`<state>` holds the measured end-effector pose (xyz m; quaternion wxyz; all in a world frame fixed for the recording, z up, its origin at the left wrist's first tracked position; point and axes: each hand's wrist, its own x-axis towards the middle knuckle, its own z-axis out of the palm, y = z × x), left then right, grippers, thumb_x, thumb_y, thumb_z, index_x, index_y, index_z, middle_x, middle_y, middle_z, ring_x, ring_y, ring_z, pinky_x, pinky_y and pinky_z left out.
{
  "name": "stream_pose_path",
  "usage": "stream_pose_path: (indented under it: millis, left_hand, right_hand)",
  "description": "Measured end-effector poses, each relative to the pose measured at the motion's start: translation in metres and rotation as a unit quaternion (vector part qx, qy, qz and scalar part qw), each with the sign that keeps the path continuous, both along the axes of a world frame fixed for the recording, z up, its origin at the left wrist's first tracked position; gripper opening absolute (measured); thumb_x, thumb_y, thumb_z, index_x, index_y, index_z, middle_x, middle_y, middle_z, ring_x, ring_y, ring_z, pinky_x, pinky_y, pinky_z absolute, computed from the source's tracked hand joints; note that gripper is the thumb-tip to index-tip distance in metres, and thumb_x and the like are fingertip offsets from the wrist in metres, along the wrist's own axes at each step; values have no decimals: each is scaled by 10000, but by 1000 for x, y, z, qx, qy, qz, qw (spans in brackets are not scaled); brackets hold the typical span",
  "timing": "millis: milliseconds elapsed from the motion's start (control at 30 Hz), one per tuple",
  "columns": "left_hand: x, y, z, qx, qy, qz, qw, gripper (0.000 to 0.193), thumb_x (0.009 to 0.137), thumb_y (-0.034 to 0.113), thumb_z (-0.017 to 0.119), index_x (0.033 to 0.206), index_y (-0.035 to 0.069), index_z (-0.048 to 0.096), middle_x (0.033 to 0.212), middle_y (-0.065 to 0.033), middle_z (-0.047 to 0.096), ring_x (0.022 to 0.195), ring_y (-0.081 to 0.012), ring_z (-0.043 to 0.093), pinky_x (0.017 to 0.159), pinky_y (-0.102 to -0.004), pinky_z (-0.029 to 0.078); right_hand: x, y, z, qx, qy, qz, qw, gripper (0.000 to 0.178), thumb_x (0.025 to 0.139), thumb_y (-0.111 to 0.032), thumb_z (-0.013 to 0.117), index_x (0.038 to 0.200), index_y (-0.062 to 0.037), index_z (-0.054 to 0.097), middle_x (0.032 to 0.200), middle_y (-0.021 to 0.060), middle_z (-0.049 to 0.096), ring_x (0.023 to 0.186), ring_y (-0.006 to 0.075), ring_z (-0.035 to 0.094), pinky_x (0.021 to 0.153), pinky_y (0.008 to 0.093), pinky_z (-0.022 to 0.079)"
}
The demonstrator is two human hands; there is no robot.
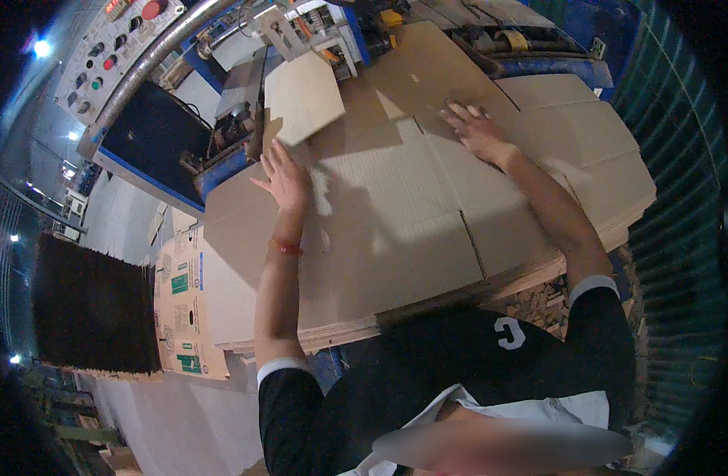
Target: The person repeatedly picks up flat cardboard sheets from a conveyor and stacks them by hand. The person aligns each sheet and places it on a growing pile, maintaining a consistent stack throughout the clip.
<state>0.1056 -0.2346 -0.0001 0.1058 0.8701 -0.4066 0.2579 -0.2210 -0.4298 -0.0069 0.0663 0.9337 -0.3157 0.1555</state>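
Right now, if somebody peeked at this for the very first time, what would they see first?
First, the big stack of flat brown cardboard sheets filling the middle, with the left hand on its left part and the right hand spread flat farther back on the right. Next, the grey control panel with red and green buttons at the upper left. A printed cardboard sheet pokes out at the stack's lower left.

We are looking at matt brown corrugated cardboard sheets [404, 214], their faces showing faint ribbing. Beside them a printed cardboard box [182, 305] is looking smoother, and a ribbed metal hose [154, 59] is gleaming dully.
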Motion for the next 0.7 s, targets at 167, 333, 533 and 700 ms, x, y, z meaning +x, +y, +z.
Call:
stream_pose_path:
  millis: [167,333,533,700]
  left_hand:
    - [12,108,1,-214,-40,-157,963,773,761,287,691,1363,4,297,1359,-211,377,1264,-364,348,1037,-486,259]
    - [23,298,-51,-136,-69,306,940,392,894,184,524,1213,-34,459,1183,-191,520,977,-275,545,802,-388,464]
    - [3,295,-59,-517,420,308,679,497,860,197,570,1248,-61,397,1230,-177,478,1067,-266,490,784,-395,472]
    - [-24,278,27,-473,274,233,804,662,842,207,591,1355,-64,272,1405,-202,303,1218,-291,384,993,-398,333]
  right_hand:
    - [-77,33,6,114,-5,26,993,476,852,-258,554,1299,-140,440,1375,141,383,1265,341,346,1029,490,279]
    - [-238,52,-24,-114,-240,-436,860,589,806,-419,602,1276,-95,456,1321,167,439,1181,387,435,1013,425,324]
    - [-324,46,-73,32,-22,-600,799,698,814,-600,465,1368,-187,365,1342,261,372,1284,377,324,1035,471,292]
    - [-334,28,-91,11,-34,-601,798,690,813,-604,469,1375,-219,361,1335,291,363,1294,380,306,1035,471,294]
